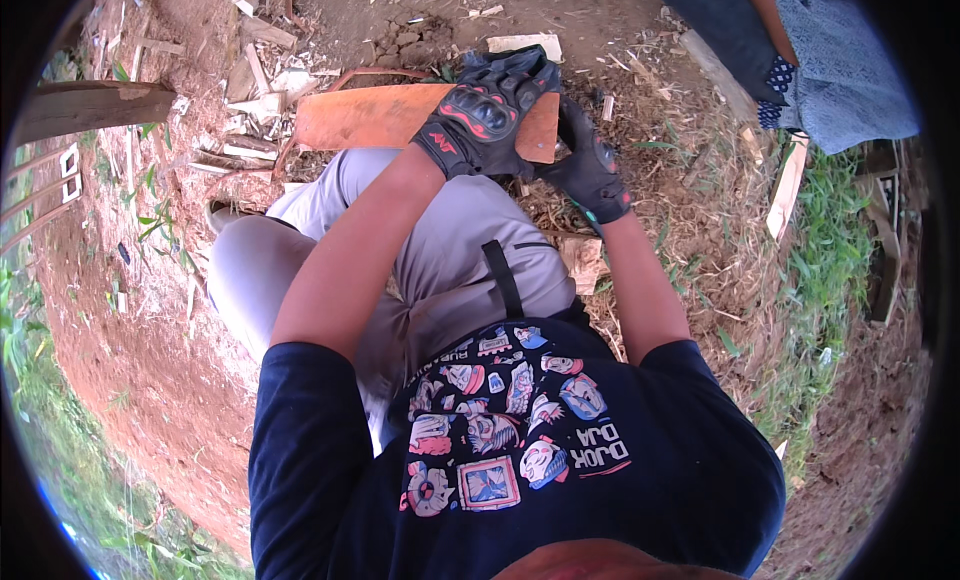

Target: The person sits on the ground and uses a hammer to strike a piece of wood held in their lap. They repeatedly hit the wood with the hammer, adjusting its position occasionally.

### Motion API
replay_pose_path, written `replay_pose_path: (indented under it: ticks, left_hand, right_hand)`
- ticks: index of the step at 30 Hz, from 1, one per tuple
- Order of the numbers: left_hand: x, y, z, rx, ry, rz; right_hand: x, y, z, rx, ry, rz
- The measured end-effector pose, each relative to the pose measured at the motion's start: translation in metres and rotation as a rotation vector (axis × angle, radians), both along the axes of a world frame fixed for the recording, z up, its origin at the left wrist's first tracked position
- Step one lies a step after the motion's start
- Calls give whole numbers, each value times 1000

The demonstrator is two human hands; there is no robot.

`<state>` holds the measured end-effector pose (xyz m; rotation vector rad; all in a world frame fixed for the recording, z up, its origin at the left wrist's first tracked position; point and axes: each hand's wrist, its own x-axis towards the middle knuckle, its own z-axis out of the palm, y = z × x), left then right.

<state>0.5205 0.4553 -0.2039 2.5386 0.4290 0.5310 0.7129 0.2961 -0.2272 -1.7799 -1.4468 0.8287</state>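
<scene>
Item: 1 reddish-brown wooden slab [385, 117], lying flat on bare earth ahead of the knees, long axis running left to right. 1 left hand [487, 108] in black glove with red knuckle pads, pressed on slab's right end, fingers curled over far edge. 1 right hand [590, 170], plain black glove, closed at slab's near right corner; contents cannot tell. Pale wood offcuts [262, 102] scattered beyond. 1 other person's sleeve [845, 70] top right

orange board [380, 116]: right end hidden by hands | second person (top right): cut off
</scene>
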Motion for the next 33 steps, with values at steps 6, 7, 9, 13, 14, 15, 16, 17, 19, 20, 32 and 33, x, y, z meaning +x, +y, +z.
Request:
replay_pose_path:
  ticks: [6, 7, 9, 13, 14, 15, 16, 17, 19, 20, 32, 33]
  left_hand:
    - [-4, 2, -8, 4, -110, 0]
    - [-3, 2, -7, 2, -118, -3]
    - [-2, 2, -6, -6, -129, 2]
    - [1, 1, -4, -45, -77, 17]
    - [-1, 2, -4, -64, -67, 16]
    - [-3, 2, -4, -83, -57, 15]
    - [-6, 1, -3, -29, -34, 43]
    - [-8, 0, 8, 24, -10, 62]
    - [-7, -3, 17, 73, 38, 90]
    - [-7, -5, 18, 69, 62, 102]
    - [-7, 1, -13, 68, -33, 74]
    - [-7, 0, -13, 68, -55, 73]
  right_hand:
    - [-5, -3, -4, 59, 24, -21]
    - [-4, -4, -6, 74, 21, -22]
    - [-5, -2, 3, 15, 19, -9]
    - [-7, 1, 17, -12, -40, 11]
    - [-7, 2, 18, -14, -71, 15]
    - [-7, 3, 19, -17, -103, 21]
    - [-7, 5, 19, -19, -134, 28]
    - [-9, 4, 22, -35, -109, 4]
    - [-11, 2, 28, -66, -59, -43]
    - [-12, 2, 26, -41, -21, -45]
    - [-10, 2, 11, 13, 14, -10]
    - [-9, 1, 7, 17, 52, -15]
